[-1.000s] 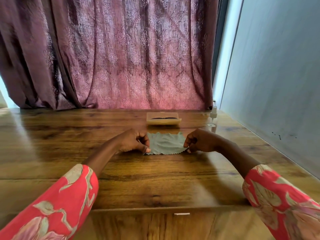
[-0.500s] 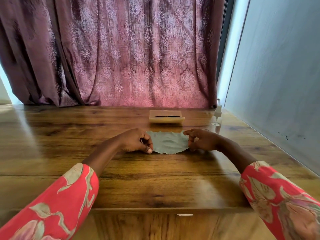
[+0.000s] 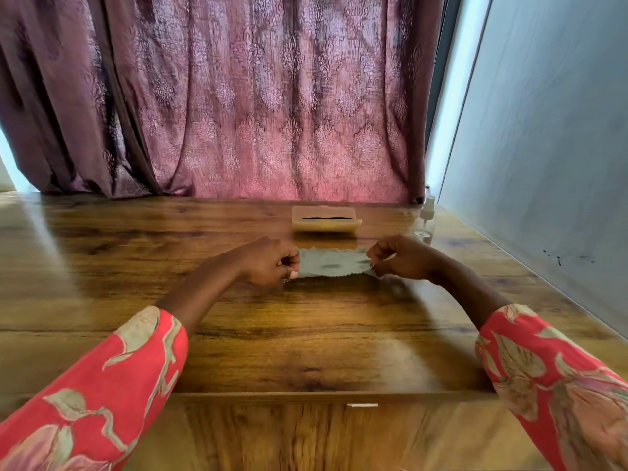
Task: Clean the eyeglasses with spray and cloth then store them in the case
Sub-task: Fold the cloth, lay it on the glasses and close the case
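Hands of the person meet over the middle of the wooden table (image 3: 102, 266), and both hold one small grey-green cloth (image 3: 331, 263). The left hand (image 3: 268, 261) pinches the left end of the cloth between thumb and curled fingers, so its grip is closed on the fabric. The right hand (image 3: 402, 256) pinches the right end in the same way, with its fingers curled around the edge. The cloth is stretched between the two hands; it looks lifted a little above the table, though whether its lower edge touches the wood cannot be told. Its edges are wavy.

Behind the cloth, farther from the person, a tan case (image 3: 326, 219) lies flat on the table. A dark shape shows on its top side, probably the eyeglasses (image 3: 328, 218), but the shape is too small to tell with certainty, and whether the case is open or closed is not clear. To the right of the case, close to the wall (image 3: 543, 130), a clear spray bottle (image 3: 425, 220) stands upright with a pale nozzle on top.

Both arms wear red sleeves (image 3: 102, 385) with a floral pattern. A patterned purple curtain (image 3: 255, 96) hangs behind the table.
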